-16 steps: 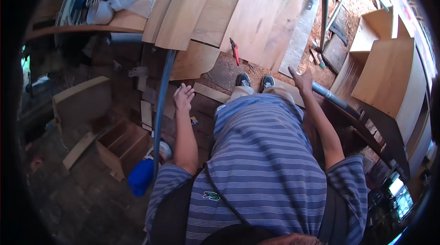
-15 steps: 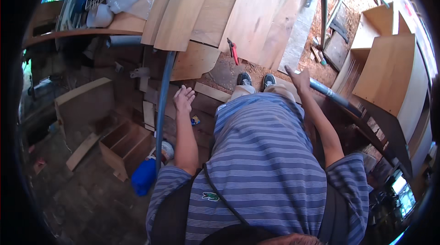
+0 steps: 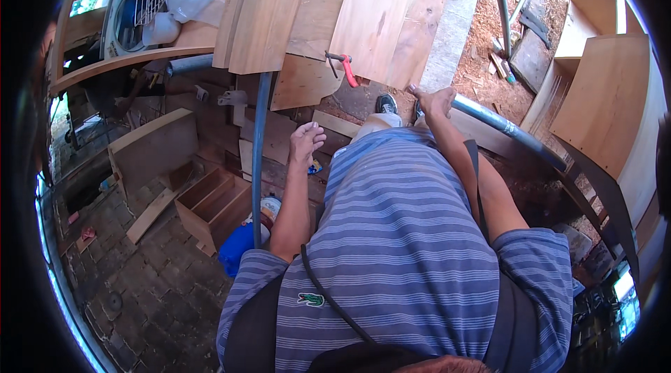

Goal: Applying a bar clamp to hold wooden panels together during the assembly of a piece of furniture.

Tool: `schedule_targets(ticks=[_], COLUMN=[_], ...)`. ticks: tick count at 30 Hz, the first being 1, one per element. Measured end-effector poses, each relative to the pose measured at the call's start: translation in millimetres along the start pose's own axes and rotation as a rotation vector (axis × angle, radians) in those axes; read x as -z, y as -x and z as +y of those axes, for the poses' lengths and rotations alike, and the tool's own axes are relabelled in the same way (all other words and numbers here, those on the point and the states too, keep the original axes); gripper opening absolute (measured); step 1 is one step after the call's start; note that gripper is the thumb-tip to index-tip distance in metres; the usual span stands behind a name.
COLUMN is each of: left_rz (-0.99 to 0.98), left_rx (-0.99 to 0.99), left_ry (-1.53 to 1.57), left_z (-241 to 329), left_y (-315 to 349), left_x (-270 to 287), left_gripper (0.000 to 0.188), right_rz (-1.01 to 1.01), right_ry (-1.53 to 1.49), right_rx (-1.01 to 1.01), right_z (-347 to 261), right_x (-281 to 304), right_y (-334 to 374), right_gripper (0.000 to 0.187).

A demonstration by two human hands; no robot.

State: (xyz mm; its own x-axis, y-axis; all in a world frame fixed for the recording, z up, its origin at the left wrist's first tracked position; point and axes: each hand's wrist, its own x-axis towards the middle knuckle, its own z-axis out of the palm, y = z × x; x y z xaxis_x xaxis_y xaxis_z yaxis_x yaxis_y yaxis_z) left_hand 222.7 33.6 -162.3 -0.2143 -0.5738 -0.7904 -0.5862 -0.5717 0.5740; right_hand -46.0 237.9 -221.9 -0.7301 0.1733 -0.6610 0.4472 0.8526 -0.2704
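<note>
My left hand (image 3: 306, 141) hangs over my left side with its fingers loosely bent and nothing in it. The upright blue-grey metal pole (image 3: 261, 156) stands to its left. My right hand (image 3: 435, 103) reaches forward, thumb stretched out towards the near edge of a light wooden board (image 3: 370, 24); nothing shows in it. Beside that hand a grey metal pipe (image 3: 503, 132) slants off to the right. Near the board's front edge lies a red-handled tool (image 3: 349, 71) with a dark metal part, its exact kind unclear.
Several long planks (image 3: 269, 13) lie on the left of the work surface. A wooden cabinet (image 3: 604, 107) stands at the right. Down on the left floor are a divided wooden box (image 3: 213, 202) and a blue container (image 3: 237, 251). Sawdust (image 3: 479, 52) covers ground at the far right.
My right hand has moved left and slightly forward, closer to the board's edge. My left hand has shifted right, its fingers more bent. The view has shifted a little.
</note>
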Motion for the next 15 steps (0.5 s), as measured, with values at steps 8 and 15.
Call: schedule_targets(ticks=[8, 15], left_rz=[0.165, 0.244], left_rx=[-0.346, -0.830], left_ry=[0.209, 0.401], left_z=[81.4, 238.8], left_y=[29.2, 15.9], left_x=[20.8, 52.1], left_gripper=[0.025, 0.019], right_rz=[0.041, 0.128], right_ry=[-0.051, -0.200], right_rx=[0.070, 0.124], right_z=[13.2, 18.3], right_x=[-13.9, -12.6], right_y=[-11.0, -12.0], right_gripper=[0.109, 0.079])
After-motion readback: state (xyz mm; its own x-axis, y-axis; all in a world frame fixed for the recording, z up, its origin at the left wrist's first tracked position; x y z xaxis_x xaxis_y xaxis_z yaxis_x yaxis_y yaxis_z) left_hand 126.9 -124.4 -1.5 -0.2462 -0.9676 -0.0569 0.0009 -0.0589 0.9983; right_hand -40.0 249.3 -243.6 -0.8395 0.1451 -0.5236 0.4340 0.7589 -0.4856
